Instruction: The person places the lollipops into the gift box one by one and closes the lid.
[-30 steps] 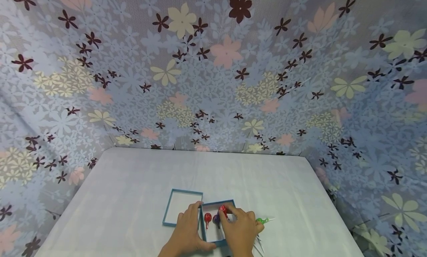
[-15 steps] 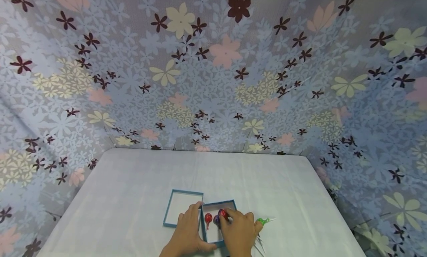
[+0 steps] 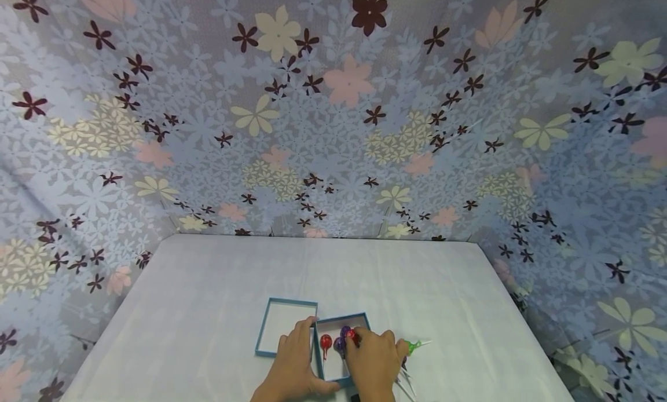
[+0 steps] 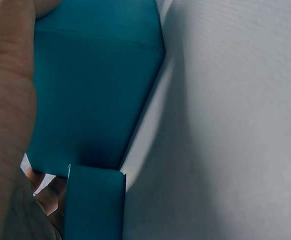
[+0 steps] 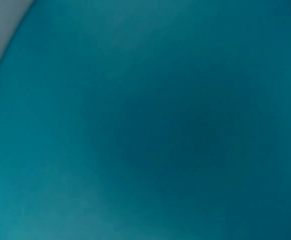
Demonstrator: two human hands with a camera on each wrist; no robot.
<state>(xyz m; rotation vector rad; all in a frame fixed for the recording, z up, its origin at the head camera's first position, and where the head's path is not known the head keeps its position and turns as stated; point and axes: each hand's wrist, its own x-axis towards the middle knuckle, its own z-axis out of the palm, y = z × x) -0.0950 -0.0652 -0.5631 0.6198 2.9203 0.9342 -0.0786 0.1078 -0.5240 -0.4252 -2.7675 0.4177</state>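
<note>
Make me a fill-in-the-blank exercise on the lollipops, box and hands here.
1. The leftmost lollipop inside the box is ____.
2. The rightmost lollipop is ____.
3. The hand gripping a red lollipop is the ____ one.
4. In the head view, the shallow tray lies to the box's ____.

Missing words: red; green; right; left.

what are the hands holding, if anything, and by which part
The right hand seems to pinch a red lollipop by its head; its stick is hidden. The left hand grips the blue box at its left side, thumb at the near end.
</note>
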